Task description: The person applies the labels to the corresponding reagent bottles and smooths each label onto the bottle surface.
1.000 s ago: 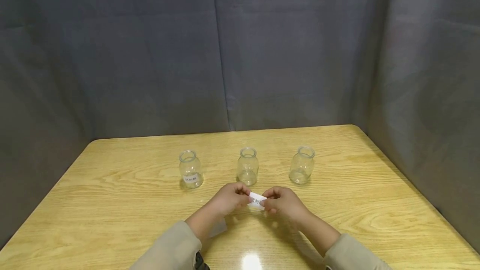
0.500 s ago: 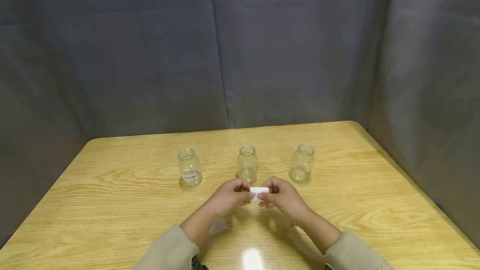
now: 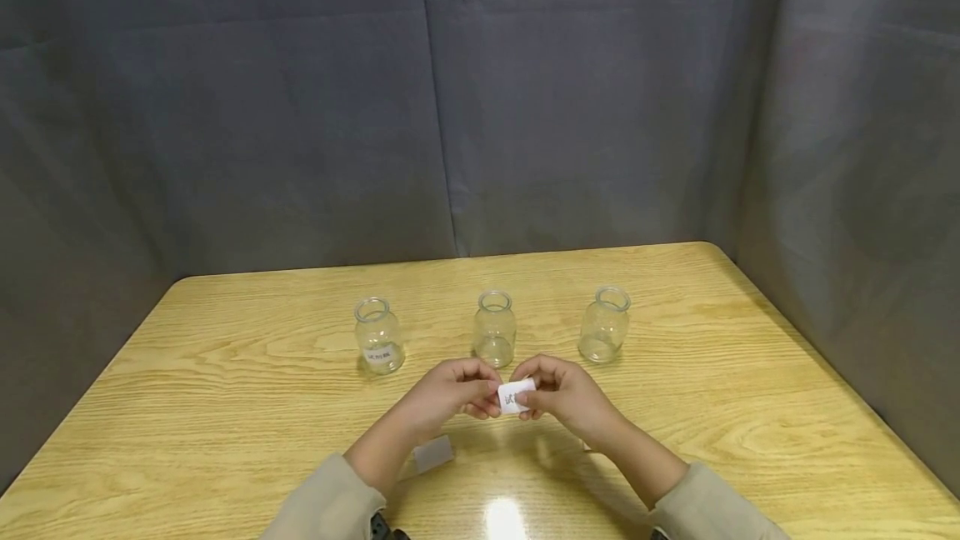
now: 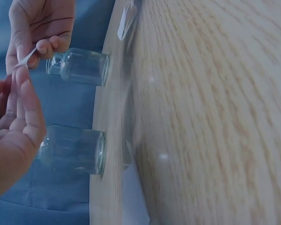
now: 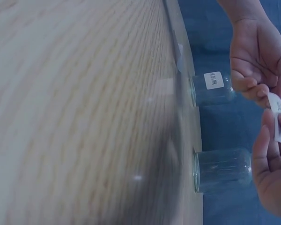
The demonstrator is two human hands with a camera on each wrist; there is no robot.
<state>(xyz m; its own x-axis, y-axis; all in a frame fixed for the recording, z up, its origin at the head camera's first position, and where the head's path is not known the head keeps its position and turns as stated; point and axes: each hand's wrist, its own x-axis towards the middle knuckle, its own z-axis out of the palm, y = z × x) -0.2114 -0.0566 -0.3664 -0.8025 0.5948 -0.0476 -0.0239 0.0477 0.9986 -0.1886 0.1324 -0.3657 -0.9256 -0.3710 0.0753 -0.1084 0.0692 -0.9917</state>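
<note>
A small white label [image 3: 513, 398] with dark printed characters is held up between both hands, in front of the middle glass jar [image 3: 495, 332]. My left hand [image 3: 453, 397] pinches its left edge with thumb and fingertips. On the opposite side my right hand [image 3: 564, 394] grips it, the thumb lying across the printed face. Seen from the right wrist, the label [image 5: 277, 123] looks bent between the two sets of fingertips. To the left stands a jar [image 3: 377, 332] with a similar label [image 3: 381, 354] on its lower front. The jar at right [image 3: 604, 325] shows no label.
A pale slip of paper [image 3: 433, 454] lies on the wooden table [image 3: 225, 423] beside the left forearm. Another small pale piece [image 3: 588, 447] shows partly behind the right forearm. Dark grey cloth [image 3: 315, 123] encloses the table's back and sides.
The label has been turned and shifted in the fingers: the right thumb now covers its right part and the left fingers sit at its left edge. The left forearm has moved slightly left.
</note>
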